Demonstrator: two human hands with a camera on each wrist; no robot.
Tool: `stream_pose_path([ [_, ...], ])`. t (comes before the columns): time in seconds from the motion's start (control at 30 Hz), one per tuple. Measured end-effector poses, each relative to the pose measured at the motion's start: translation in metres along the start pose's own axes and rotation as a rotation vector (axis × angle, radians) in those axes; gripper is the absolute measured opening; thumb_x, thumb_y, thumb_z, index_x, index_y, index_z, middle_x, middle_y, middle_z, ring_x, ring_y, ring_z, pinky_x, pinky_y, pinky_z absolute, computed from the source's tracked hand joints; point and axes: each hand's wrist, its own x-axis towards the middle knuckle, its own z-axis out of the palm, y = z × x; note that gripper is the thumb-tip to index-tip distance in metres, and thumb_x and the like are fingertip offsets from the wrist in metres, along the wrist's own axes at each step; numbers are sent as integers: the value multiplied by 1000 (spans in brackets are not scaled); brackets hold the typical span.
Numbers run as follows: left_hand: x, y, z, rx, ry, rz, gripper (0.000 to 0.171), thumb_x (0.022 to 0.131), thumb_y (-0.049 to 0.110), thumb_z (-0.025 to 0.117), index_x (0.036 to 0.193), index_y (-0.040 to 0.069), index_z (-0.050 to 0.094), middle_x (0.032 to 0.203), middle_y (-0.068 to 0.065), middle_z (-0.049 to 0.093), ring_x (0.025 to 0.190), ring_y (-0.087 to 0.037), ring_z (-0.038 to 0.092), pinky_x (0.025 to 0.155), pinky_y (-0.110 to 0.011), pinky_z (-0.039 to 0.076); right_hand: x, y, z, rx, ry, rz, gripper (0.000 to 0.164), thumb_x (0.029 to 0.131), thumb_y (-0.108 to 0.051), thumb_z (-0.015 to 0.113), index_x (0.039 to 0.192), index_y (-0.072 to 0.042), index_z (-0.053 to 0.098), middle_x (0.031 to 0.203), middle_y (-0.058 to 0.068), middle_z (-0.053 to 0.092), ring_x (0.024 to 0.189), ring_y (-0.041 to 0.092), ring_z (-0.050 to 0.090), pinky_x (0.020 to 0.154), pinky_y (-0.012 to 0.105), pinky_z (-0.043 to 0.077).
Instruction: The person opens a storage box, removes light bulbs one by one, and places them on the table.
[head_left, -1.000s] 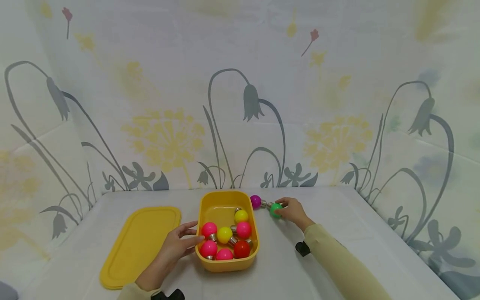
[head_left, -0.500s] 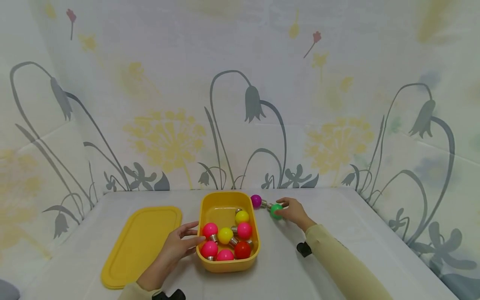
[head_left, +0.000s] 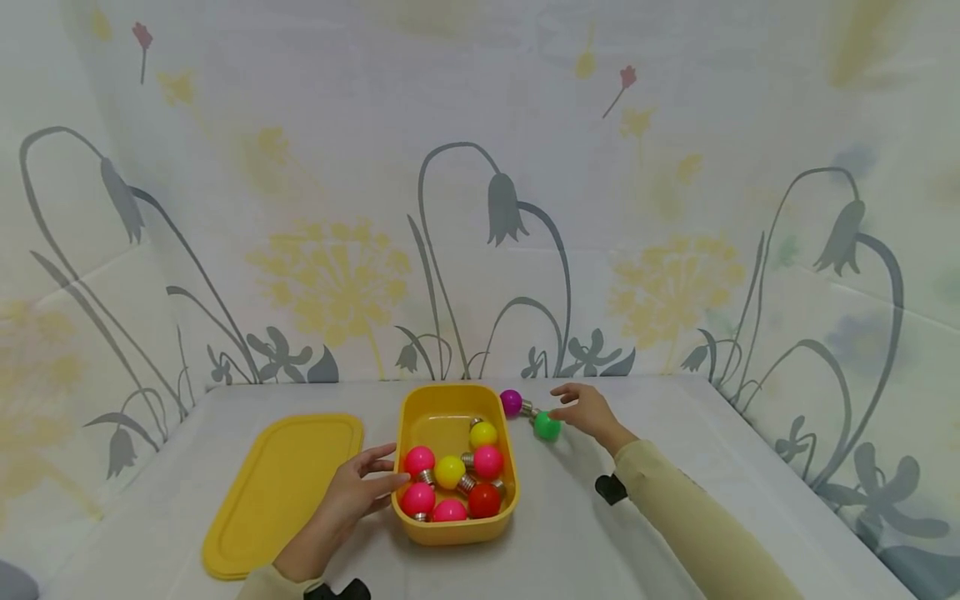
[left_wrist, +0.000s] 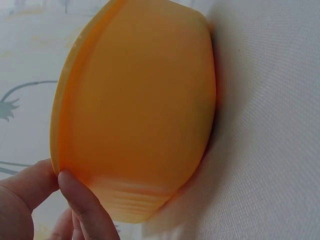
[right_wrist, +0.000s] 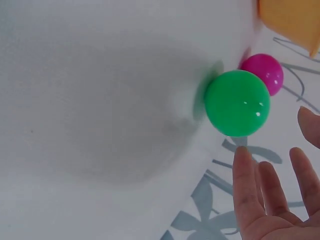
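My left hand (head_left: 354,487) pinches the left rim of a yellow plastic container (head_left: 453,534) between thumb and finger, as the left wrist view shows at the container wall (left_wrist: 135,110). Inside lie several bulbs: pink, yellow and a red bulb (head_left: 484,500). To the container's right, a green light bulb (head_left: 547,427) lies on the cloth, its base toward the base of a purple light bulb (head_left: 511,403). My right hand (head_left: 591,412) hovers just right of the green bulb, its fingers extended and holding nothing. In the right wrist view a gap shows between the fingertips and the green bulb (right_wrist: 237,102).
A flat yellow lid (head_left: 288,483) lies on the white cloth left of the container, partly behind my left forearm. A floral sheet (head_left: 480,275) hangs along the back of the table. Something grey (head_left: 15,581) pokes in at the lower left corner.
My right hand has let go of the green bulb and lifted up and away from it. The bulb now sits slightly lower and to the left. My left hand and the container stay put.
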Motion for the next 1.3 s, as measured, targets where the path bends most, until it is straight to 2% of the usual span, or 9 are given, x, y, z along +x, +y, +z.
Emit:
stream_pose_path([
  [0.4, 2, -2, 0, -4, 0, 10, 59, 78, 16, 76, 130, 3, 51, 109, -16, 53, 90, -25, 55, 75, -37, 54, 4, -22, 1, 35, 18, 21, 40, 81, -15, 71, 118, -4, 60, 117, 22, 56, 84, 25, 62, 82, 40, 51],
  [0.83, 3, -3, -1, -3, -2, 21, 60, 77, 17, 77, 130, 3, 51, 108, -15, 53, 89, -24, 55, 74, -37, 54, 9, -50, 12, 118, -20, -6, 37, 82, -11, 70, 117, -5, 61, 112, 19, 57, 84, 25, 60, 78, 33, 53],
  [1.3, 0, -1, -1, 0, -2, 14, 58, 78, 17, 76, 129, 4, 52, 108, -15, 53, 91, -25, 55, 74, -36, 54, 11, -73, 21, 146, -41, -16, 37, 80, -12, 72, 115, -8, 62, 115, 18, 57, 91, 27, 57, 80, 33, 52],
])
